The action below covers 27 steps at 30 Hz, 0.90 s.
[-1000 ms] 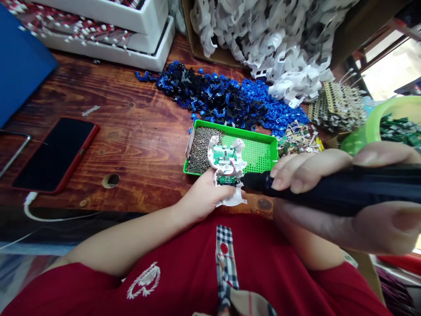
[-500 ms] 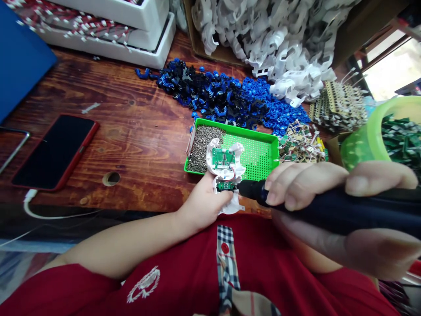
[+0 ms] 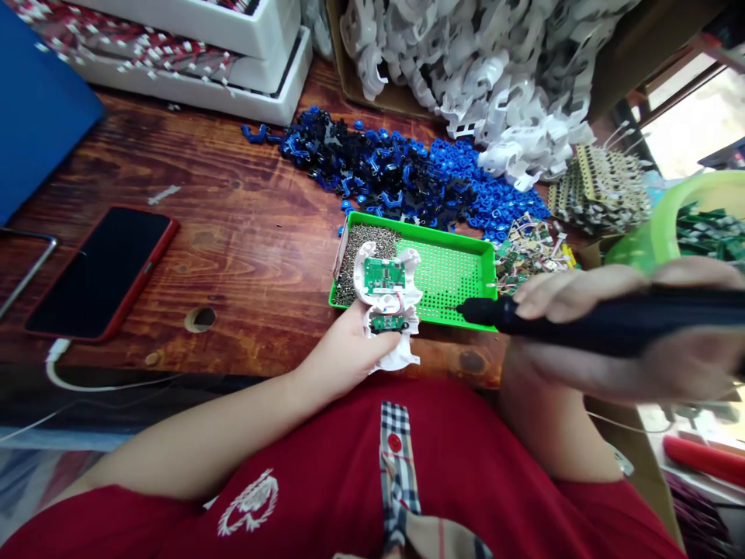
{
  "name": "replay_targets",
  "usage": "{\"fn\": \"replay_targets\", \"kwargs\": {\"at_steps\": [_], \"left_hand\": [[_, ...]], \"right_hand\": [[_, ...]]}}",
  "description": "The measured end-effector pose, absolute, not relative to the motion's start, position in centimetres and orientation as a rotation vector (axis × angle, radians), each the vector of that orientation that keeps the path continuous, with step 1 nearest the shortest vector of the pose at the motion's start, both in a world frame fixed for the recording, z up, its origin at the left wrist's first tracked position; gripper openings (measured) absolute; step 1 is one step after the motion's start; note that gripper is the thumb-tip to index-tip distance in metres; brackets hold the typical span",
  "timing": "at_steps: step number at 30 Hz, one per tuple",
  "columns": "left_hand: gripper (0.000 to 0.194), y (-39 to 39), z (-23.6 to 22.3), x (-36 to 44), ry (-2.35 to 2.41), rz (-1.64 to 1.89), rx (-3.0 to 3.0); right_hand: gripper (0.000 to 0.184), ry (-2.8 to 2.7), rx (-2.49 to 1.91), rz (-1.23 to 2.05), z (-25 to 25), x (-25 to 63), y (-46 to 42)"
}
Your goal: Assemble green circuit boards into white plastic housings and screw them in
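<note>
My left hand (image 3: pixel 343 341) is closed around a white plastic shell (image 3: pixel 399 359), its thumb lying across the lower part. A green circuit board (image 3: pixel 384 276) sits in the shell's upper end and a smaller board (image 3: pixel 386 322) lower down, with thin wires between them. My right hand (image 3: pixel 617 326), blurred, grips a black electric screwdriver (image 3: pixel 587 322) whose tip points left, apart from the shell and over the green tray (image 3: pixel 489 268). Small metal screws (image 3: pixel 372 237) fill the tray's left part.
Blue and black plastic parts (image 3: pixel 396 167) lie piled behind the tray. White shells (image 3: pixel 512 85) spill from a cardboard box. A phone (image 3: pixel 102 272) with a charging cable lies at left. Right stands a green tub (image 3: pixel 652 233) of circuit boards. White foam trays (image 3: pixel 279 85) hold wires.
The screwdriver has moved right and slightly up, away from the shell. My left hand and the shell have shifted a little left.
</note>
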<state>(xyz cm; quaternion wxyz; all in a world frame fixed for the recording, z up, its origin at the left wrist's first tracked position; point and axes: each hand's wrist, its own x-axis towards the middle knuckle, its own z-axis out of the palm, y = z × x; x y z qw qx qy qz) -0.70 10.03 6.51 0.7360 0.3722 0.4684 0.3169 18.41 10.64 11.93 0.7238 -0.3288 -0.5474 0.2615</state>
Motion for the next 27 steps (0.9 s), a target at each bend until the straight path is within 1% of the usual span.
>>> {"fn": "replay_targets", "kwargs": {"at_steps": [2, 5, 8, 12, 15, 20, 27], "left_hand": [[0.051, 10.1, 6.4, -0.8, 1.032, 0.708, 0.82], [0.053, 10.1, 6.3, -0.9, 1.03, 0.712, 0.821], [0.055, 10.2, 6.1, -0.9, 1.03, 0.703, 0.85], [0.057, 10.2, 6.0, -0.8, 1.043, 0.688, 0.894], [0.056, 10.2, 5.9, -0.8, 1.06, 0.676, 0.905], [0.058, 10.2, 5.7, -0.9, 1.07, 0.657, 0.926], [0.056, 10.2, 5.7, -1.1, 1.055, 0.647, 0.913]], "right_hand": [[0.016, -1.153, -0.671, 0.542, 10.3, 18.3, 12.0], [0.017, -1.144, -0.73, 0.576, 8.0, 18.0, 13.1], [0.017, -1.179, -0.727, 0.566, 6.8, 17.8, 13.2], [0.015, -1.189, -0.727, 0.58, 6.3, 17.8, 13.0], [0.015, -1.199, -0.732, 0.595, 6.3, 17.9, 13.1], [0.016, -1.206, -0.747, 0.61, 6.5, 17.9, 13.1], [0.014, -1.198, -0.762, 0.63, 6.2, 17.6, 13.0]]}}
